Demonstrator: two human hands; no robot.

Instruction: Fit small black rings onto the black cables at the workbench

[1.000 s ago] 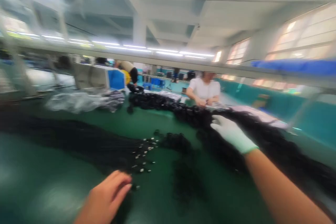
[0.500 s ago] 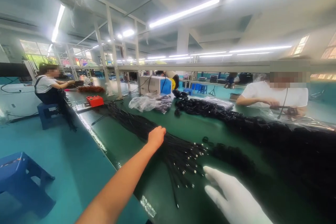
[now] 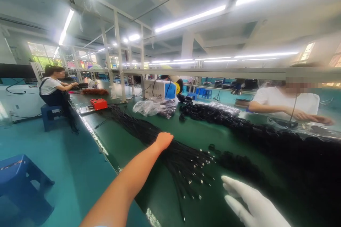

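My bare left hand (image 3: 164, 141) is closed around a long bundle of black cables (image 3: 138, 126) lying along the green tabletop (image 3: 128, 154). Beyond my fist the cable ends fan out toward me, tipped with small silvery metal connectors (image 3: 201, 181). My right hand (image 3: 249, 198), in a white glove, hovers to the right of these ends with thumb and fingers apart and nothing between them. It does not touch the cables.
Coiled black cables (image 3: 213, 116) form a long heap on the right. A red box (image 3: 98, 104), clear plastic bags (image 3: 153, 106) and a white-and-blue machine (image 3: 160, 88) stand farther back. One person (image 3: 287, 104) works across the table, another (image 3: 54, 87) at far left. A blue stool (image 3: 23, 184) is on the floor.
My gloved right hand has shifted right and slightly down, away from the connector ends. My left hand still grips the bundle, slightly farther right in view. The person opposite has moved their hands.
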